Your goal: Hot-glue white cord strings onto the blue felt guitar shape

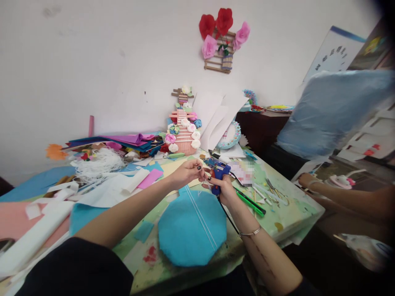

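My right hand [226, 191] is wrapped round the handle of a blue glue gun [222, 167], whose nozzle points to the far left. Close beside it, my left hand [187, 172] is closed, fingertips pinched near my right thumb. What lies between those fingertips is too small to make out; a thin white strand shows by my right fingers. Below both hands lies a turquoise, many-sided padded shape [191, 230] with a narrow neck. Thin white strings [201, 220] run lengthwise over its face.
Right of my wrist lie a green utility knife [250, 203] and scissors [276, 191]. A flower-covered pink lute-shaped craft [184, 137] leans on the wall. White string [100, 167] and paper sheets pile up left. Another person's arm [345, 201] is at far right.
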